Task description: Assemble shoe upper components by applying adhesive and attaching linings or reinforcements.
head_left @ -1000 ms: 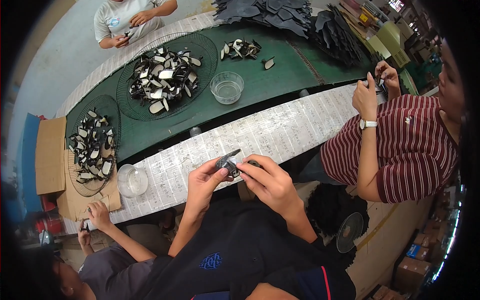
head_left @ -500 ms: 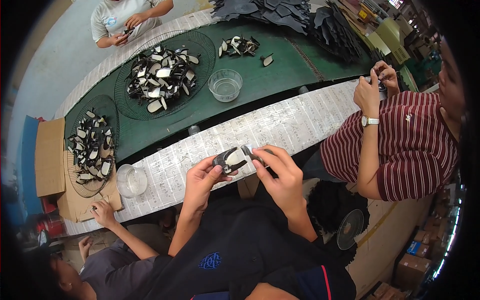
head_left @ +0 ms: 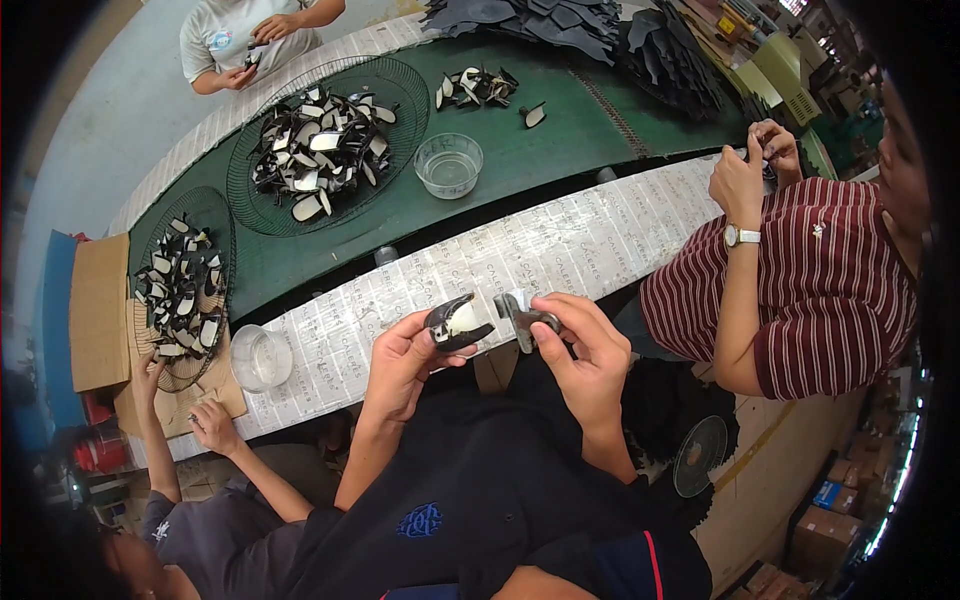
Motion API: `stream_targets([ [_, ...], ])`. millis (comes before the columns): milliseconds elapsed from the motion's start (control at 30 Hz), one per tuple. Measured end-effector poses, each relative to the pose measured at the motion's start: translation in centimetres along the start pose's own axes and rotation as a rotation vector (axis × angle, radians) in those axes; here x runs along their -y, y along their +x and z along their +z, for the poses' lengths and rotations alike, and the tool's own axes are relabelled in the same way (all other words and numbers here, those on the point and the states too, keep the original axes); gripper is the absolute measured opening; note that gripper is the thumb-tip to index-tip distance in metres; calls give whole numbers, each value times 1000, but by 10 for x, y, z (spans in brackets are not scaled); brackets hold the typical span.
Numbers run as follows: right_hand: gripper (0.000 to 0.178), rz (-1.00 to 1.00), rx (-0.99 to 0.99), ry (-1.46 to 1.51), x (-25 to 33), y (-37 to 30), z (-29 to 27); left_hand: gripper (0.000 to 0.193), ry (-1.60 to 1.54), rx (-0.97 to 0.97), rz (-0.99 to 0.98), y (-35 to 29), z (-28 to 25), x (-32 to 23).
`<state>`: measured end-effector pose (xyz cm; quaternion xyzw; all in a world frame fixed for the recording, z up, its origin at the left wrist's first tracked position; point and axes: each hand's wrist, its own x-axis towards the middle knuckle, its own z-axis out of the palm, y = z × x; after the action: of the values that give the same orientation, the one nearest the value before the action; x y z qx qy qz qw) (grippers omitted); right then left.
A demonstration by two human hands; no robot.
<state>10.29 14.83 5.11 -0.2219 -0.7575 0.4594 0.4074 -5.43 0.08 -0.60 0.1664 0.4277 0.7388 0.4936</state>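
My left hand [head_left: 399, 362] grips a glossy black curved piece with a cream-white inner face [head_left: 461, 320], which looks like a small shoe part. Thumb and fingers close on its near left end. Just to the right, my right hand [head_left: 588, 352] holds a dark grey T-shaped tool [head_left: 524, 322] by its narrow end. A scrap of white [head_left: 521, 299] shows beside the fingers and the tool's flat head. The tool and the black piece are apart, with a small gap between them, above the front strip of the bench.
Wire baskets [head_left: 238, 222] of similar pieces, clear plastic bowls [head_left: 450, 190] and stacked black sheets [head_left: 530, 25] stand on the green bench [head_left: 545, 150]. A cardboard box [head_left: 101, 310] sits at the left. Co-workers are at the left, right and far side.
My right hand has moved the tool right, away from the black piece, and turned it. The left hand stays nearly still. The left co-worker's other hand now reaches to the smaller basket.
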Motion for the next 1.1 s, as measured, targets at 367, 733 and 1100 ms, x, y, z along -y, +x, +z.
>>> stream_targets([
  [367, 27, -122, 145, -46, 9, -4, 18, 20, 5, -112, -31, 1, 6, 0],
  [733, 27, -179, 152, -138, -4, -7, 26, 17, -25, -130, -24, 2, 6, 2],
  [1100, 27, -232, 138, -136, -3, -5, 24, 19, -41, -142, -25, 2, 7, 3],
])
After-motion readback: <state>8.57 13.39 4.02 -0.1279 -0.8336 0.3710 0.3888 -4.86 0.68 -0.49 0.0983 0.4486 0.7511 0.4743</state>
